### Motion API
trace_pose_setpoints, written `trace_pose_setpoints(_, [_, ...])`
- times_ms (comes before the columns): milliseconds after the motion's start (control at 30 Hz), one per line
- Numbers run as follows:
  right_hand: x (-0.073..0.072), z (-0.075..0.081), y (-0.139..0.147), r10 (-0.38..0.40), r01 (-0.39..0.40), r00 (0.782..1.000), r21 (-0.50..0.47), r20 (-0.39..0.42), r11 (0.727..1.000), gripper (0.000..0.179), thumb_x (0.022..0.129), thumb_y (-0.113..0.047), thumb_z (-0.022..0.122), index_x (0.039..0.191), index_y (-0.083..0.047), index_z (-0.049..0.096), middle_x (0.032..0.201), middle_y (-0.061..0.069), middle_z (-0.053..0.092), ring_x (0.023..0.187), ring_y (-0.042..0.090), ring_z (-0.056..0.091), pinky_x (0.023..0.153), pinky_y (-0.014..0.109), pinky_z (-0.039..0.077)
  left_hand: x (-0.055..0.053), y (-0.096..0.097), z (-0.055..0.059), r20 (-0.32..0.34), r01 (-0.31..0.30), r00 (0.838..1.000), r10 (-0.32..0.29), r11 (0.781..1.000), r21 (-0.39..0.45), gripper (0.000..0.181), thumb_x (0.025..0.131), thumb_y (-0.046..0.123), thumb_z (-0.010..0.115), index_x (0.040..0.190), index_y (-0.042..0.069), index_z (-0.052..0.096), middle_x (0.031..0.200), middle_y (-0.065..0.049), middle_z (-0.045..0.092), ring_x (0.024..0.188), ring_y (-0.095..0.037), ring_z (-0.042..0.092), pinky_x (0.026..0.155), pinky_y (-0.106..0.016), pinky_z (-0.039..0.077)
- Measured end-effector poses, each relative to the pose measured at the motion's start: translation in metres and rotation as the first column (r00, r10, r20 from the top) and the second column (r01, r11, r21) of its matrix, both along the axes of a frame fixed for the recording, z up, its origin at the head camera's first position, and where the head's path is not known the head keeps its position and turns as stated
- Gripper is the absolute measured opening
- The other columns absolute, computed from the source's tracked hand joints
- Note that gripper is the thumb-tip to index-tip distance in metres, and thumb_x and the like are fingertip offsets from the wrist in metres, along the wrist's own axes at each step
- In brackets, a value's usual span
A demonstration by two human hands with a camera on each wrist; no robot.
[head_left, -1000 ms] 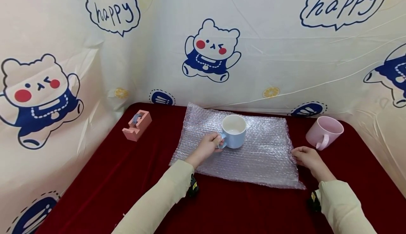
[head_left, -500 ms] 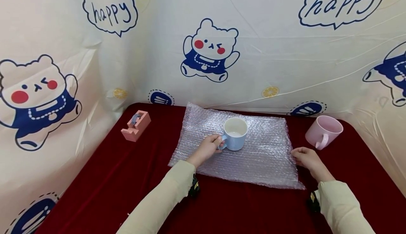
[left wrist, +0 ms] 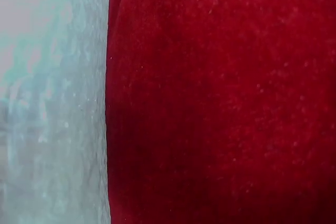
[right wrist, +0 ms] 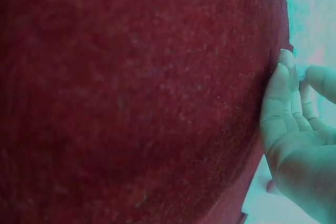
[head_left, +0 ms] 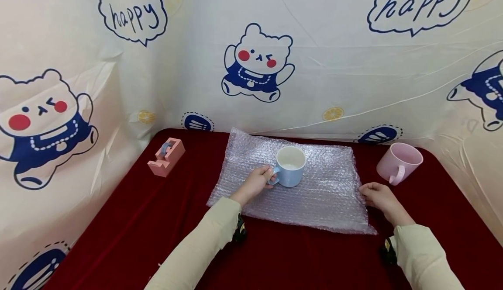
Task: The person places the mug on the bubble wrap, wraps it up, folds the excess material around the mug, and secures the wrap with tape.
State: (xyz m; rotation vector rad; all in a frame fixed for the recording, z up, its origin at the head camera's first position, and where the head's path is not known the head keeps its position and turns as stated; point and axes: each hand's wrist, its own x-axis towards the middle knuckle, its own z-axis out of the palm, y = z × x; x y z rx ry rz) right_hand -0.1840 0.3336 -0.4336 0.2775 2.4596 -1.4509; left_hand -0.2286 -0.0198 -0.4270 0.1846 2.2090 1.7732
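Observation:
A light blue mug point(head_left: 291, 170) with a white inside stands upright on the sheet of bubble wrap point(head_left: 326, 194), left of the sheet's right half. My left hand point(head_left: 254, 183) grips its handle from the left. At the right edge of the sheet, my right hand point(head_left: 383, 197) pinches the wrap between thumb and fingers. In the right wrist view that hand point(right wrist: 299, 150) has its fingertips at the sheet's bright edge. The left wrist view takes in only the wrap point(left wrist: 52, 129) and red cloth, with the left hand out of sight.
A pink mug point(head_left: 398, 164) stands at the back right, beyond the right hand. To the back left is a pink tape dispenser point(head_left: 167, 159) with a bluish roll. Red cloth point(head_left: 306, 259) covers the table, and a printed curtain point(head_left: 334, 76) encloses its back and sides.
The blue mug has shifted slightly nearer and to the right on the wrap, the left hand still on its handle. The right hand keeps its place at the edge. The head view has turned slightly.

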Motion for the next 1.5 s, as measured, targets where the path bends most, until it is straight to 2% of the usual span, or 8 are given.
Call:
trace_pose_setpoints(467, [0.000,0.004,-0.001,0.006,-0.006,1.000,-0.008,-0.019,1.000,0.048,0.100,-0.022,0.046,0.124,0.019,0.043,0.087,-0.010,0.058,0.076,-0.004,0.055,0.070,0.017,0.052,0.000,-0.003,0.007,0.027,0.026,0.999,-0.025,1.000,-0.015,0.034,0.104,0.018,0.036,0.112,-0.007,0.057,0.108,-0.019,0.061,0.105,-0.028,0.060,0.092,-0.041,0.052])
trace_pose_setpoints(667, [-0.002,0.002,0.001,0.015,-0.016,0.999,-0.026,-0.030,1.000,0.049,0.101,-0.024,0.044,0.125,0.019,0.042,0.086,-0.014,0.057,0.076,-0.004,0.055,0.070,0.017,0.052,0.000,-0.007,0.010,-0.056,0.029,0.998,-0.037,0.990,-0.137,0.035,0.102,0.020,0.041,0.115,-0.004,0.063,0.114,-0.019,0.067,0.112,-0.029,0.060,0.098,-0.042,0.047])
trace_pose_setpoints(900, [-0.002,0.002,0.001,0.022,-0.023,0.999,-0.033,-0.026,0.999,0.049,0.102,-0.025,0.043,0.126,0.018,0.042,0.088,-0.012,0.058,0.078,-0.004,0.055,0.071,0.017,0.052,-0.002,-0.012,0.020,-0.077,0.008,0.997,-0.030,0.963,-0.268,0.040,0.102,0.027,0.039,0.122,0.000,0.061,0.124,-0.017,0.063,0.120,-0.032,0.055,0.105,-0.047,0.041])
trace_pose_setpoints(1100, [-0.002,0.005,-0.001,0.011,-0.012,1.000,-0.053,-0.017,0.999,0.050,0.102,-0.025,0.043,0.128,0.018,0.040,0.088,-0.013,0.056,0.078,-0.004,0.055,0.071,0.016,0.052,-0.012,-0.030,0.034,-0.190,-0.171,0.975,0.113,0.930,-0.325,0.038,0.100,0.026,0.042,0.125,0.003,0.060,0.129,-0.017,0.061,0.120,-0.033,0.056,0.102,-0.046,0.044])
trace_pose_setpoints(1267, [0.000,0.008,0.000,0.006,-0.006,1.000,-0.068,-0.006,0.998,0.051,0.102,-0.027,0.042,0.129,0.016,0.040,0.088,-0.015,0.056,0.079,-0.003,0.054,0.072,0.016,0.052,-0.024,-0.054,0.040,-0.306,-0.379,0.907,0.288,0.875,-0.300,0.034,0.096,0.015,0.042,0.121,0.004,0.063,0.125,-0.018,0.061,0.111,-0.032,0.057,0.095,-0.044,0.045])
trace_pose_setpoints(1367, [0.000,0.009,0.001,0.001,-0.001,1.000,-0.073,0.002,0.997,0.052,0.101,-0.028,0.042,0.130,0.015,0.040,0.088,-0.015,0.055,0.080,-0.002,0.054,0.073,0.016,0.052,-0.031,-0.071,0.038,-0.348,-0.454,0.871,0.348,0.842,-0.292,0.035,0.094,0.010,0.041,0.122,0.001,0.061,0.124,-0.021,0.058,0.112,-0.034,0.055,0.097,-0.044,0.044])
trace_pose_setpoints(1433, [0.000,0.009,0.001,0.002,-0.001,1.000,-0.082,0.010,0.997,0.053,0.102,-0.029,0.041,0.130,0.015,0.039,0.087,-0.015,0.055,0.079,-0.001,0.053,0.072,0.017,0.052,-0.033,-0.083,0.036,-0.326,-0.466,0.871,0.367,0.827,-0.314,0.038,0.095,0.010,0.040,0.128,0.000,0.056,0.131,-0.022,0.054,0.120,-0.034,0.052,0.102,-0.045,0.041])
trace_pose_setpoints(1500, [0.000,0.009,0.000,0.004,-0.002,1.000,-0.090,0.021,0.996,0.054,0.102,-0.030,0.040,0.131,0.016,0.038,0.086,-0.014,0.054,0.079,0.000,0.053,0.072,0.017,0.052,-0.035,-0.094,0.034,-0.249,-0.443,0.893,0.374,0.828,-0.344,0.041,0.097,0.012,0.038,0.135,-0.001,0.049,0.138,-0.023,0.048,0.127,-0.035,0.047,0.106,-0.046,0.039])
